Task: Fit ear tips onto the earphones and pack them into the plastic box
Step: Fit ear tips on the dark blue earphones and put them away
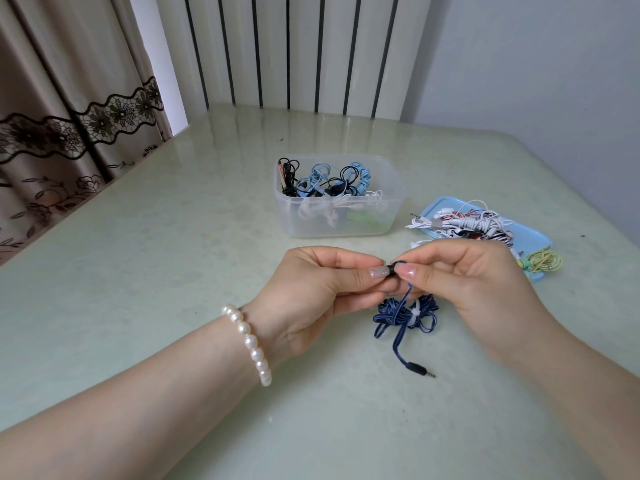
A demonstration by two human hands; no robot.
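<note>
We find both hands raised just above the surface, meeting fingertip to fingertip. The left hand and the right hand each pinch a small black earbud between thumb and forefinger; whether a tip is on it we cannot tell, as the fingers hide it. Its blue cable hangs down to a tied bundle lying on the surface, plug trailing toward us. The box stands just beyond the hands, already holding several coiled sets. A blue tray to its right carries more earphones.

Risks, in our judgement: the tip is small and soft, so uneven pressure could seat it crooked or let it spring off and roll away. A pull on the hanging cable could drag the bundle or loosen its tie.
</note>
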